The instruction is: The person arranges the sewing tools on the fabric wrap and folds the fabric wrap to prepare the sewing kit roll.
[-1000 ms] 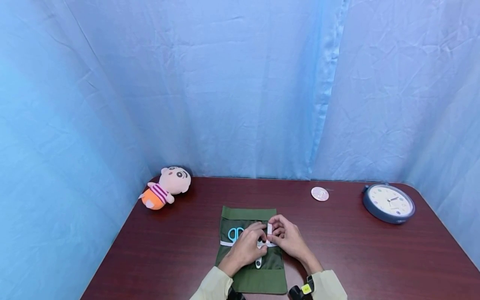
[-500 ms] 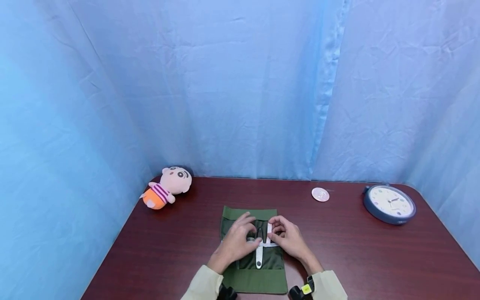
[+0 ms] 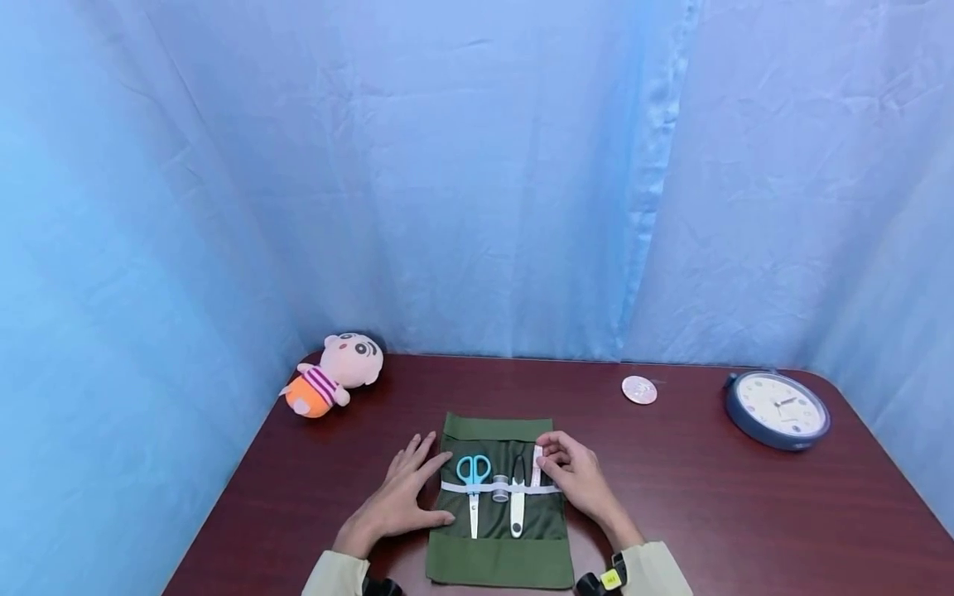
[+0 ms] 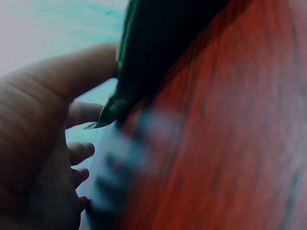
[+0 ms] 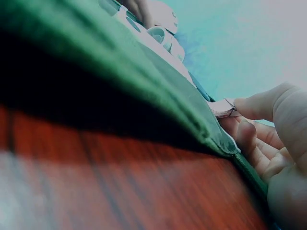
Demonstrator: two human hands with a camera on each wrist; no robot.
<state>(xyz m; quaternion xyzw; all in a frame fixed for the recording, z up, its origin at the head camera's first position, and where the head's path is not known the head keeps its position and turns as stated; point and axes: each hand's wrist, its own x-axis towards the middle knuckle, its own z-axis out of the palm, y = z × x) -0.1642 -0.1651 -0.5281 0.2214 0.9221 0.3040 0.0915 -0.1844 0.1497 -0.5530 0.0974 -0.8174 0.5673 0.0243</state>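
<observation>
A green fabric tool roll [image 3: 499, 563] lies unrolled, with a white elastic band [image 3: 547, 489] across it. Light-blue scissors [image 3: 474, 472], a small grey-white spool [image 3: 500, 495] and a slim white tool with a dark upper end [image 3: 517, 509] sit under the band. My right hand [image 3: 577, 476] pinches a folded tape measure [image 3: 537, 465], a pale layered strip at the roll's right side; its layers show in the right wrist view. My left hand [image 3: 402, 492] lies with fingers spread along the roll's left edge, thumb right at the cloth [image 4: 132, 57] in the left wrist view.
On the dark red-brown table [image 3: 671, 513], a plush doll [image 3: 331, 377] lies at the back left. A round pale disc [image 3: 639, 390] and a blue-rimmed clock [image 3: 778, 410] are at the back right. Light-blue curtains [image 3: 477, 182] surround the table.
My left hand has moved left from the middle of the roll to its edge and spread its fingers, uncovering the scissors and spool. My right hand stays at the tape measure.
</observation>
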